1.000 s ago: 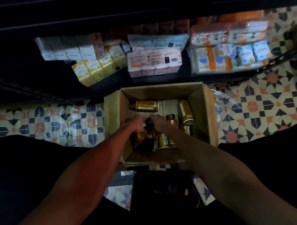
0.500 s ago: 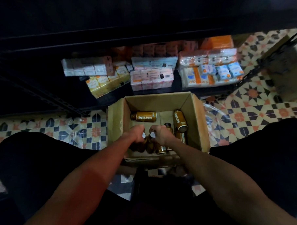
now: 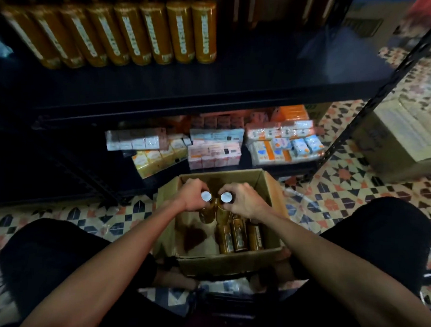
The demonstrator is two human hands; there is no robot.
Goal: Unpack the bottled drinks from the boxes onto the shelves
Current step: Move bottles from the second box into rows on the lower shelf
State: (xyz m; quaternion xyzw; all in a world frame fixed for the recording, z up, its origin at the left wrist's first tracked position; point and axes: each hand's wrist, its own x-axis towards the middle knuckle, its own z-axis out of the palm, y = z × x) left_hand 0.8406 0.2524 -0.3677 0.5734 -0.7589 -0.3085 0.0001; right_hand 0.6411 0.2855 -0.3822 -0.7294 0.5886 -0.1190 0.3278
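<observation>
My left hand [image 3: 193, 198] and my right hand [image 3: 245, 201] are bare. My left forearm [image 3: 111, 265] and my right forearm [image 3: 328, 262] are bare too, from the wrist down to the lower edge of the view. Plain black fabric covers my left leg [image 3: 57, 255] and my right leg [image 3: 379, 232]. In this dim light I can't tell its seams or cut.

Dim, underexposed frame; deep shadows, wide-angle bending at edges, blur toward the top.
</observation>
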